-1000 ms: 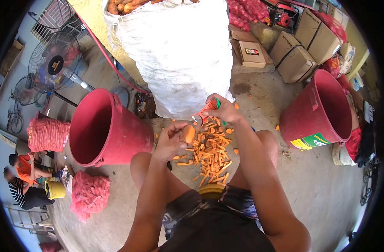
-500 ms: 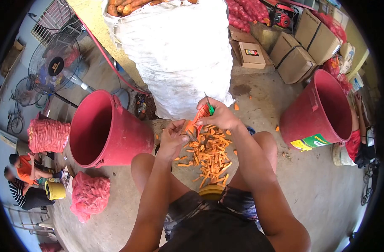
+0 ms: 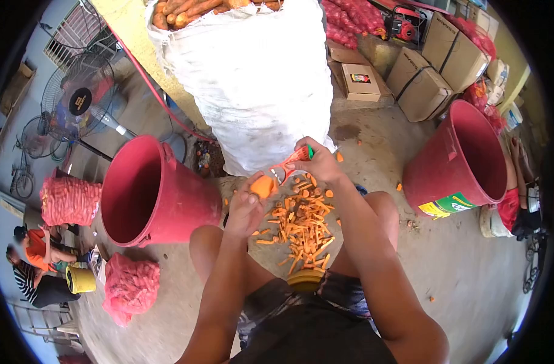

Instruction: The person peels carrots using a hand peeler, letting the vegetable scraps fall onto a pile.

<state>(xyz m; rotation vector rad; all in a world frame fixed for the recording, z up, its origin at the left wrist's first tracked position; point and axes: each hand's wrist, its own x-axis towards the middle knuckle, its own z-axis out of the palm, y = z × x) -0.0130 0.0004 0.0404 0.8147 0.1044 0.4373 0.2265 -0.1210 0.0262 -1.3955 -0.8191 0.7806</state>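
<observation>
My left hand grips a short orange carrot, its end pointing up. My right hand holds an orange peeler with a green tip, its blade right beside the carrot's top. Below both hands lies a heap of orange carrot peelings on the concrete floor between my knees. A tall white sack filled with carrots stands just beyond my hands.
A red bucket stands to my left and another red bucket to my right. Cardboard boxes sit at the back right. A floor fan and red mesh bags are on the left, where two people sit.
My left hand has turned the carrot so its end points up. The peeler has come back to the carrot's top after a stroke.
</observation>
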